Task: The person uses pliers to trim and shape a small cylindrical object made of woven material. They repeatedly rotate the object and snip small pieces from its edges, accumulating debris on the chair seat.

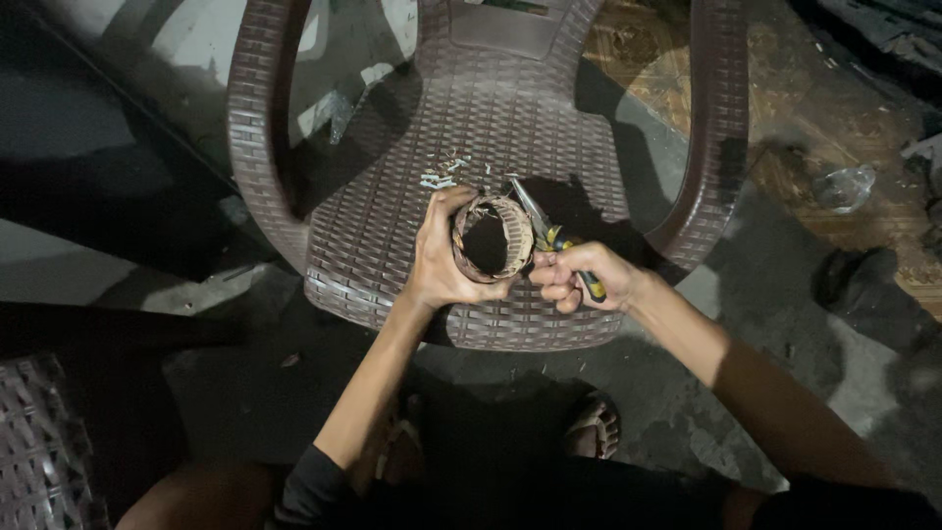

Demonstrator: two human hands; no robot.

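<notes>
left hand point(442, 257) fingers curled tight around a ridged, rusty-brown metal ring point(491, 238), held just above the front of the brown woven-plastic chair point(392, 211) seat, its open bore facing up toward the camera. right hand point(577, 276) fist closed on yellow-handled pliers point(549, 236), long axis slanting away over the seat, tips touching the ring's right rim.

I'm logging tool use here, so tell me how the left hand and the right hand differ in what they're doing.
The left hand wraps around a brown ring-shaped wound part, thumb over its rim; the right hand grips the yellow-and-dark handles of pliers. The left hand shows its back, fingers spread round the ring; the right hand is curled into a fist. Both are bare and work over the brown woven-pattern plastic chair.
</notes>
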